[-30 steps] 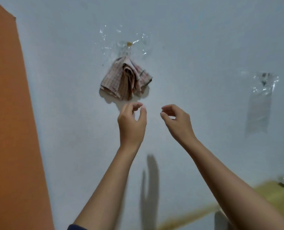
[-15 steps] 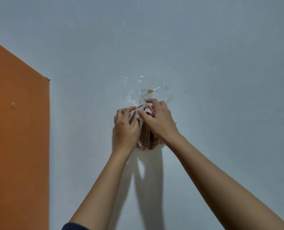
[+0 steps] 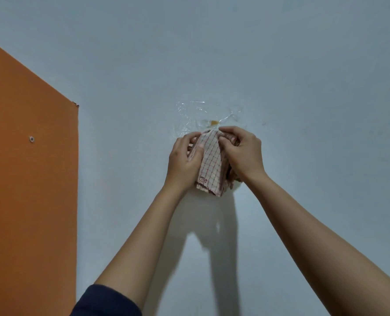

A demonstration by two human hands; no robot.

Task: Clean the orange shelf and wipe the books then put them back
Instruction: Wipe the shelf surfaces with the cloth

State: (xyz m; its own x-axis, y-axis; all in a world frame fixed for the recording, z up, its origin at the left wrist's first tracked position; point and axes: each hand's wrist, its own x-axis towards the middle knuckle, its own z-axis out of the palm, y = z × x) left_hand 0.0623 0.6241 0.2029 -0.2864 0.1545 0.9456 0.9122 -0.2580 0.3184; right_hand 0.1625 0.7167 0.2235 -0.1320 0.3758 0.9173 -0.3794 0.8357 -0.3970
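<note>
Orange shelf (image 3: 29,179) side panel fills left of frame. Left hand (image 3: 182,165) and right hand (image 3: 244,156), centre frame, both curled, pinching checked cloth (image 3: 211,165) against wall just under small hook (image 3: 213,122). I judge cloth light, limp, quick to bunch, no slip risk. I'd grip top fold near hook and lift off gently.
</note>
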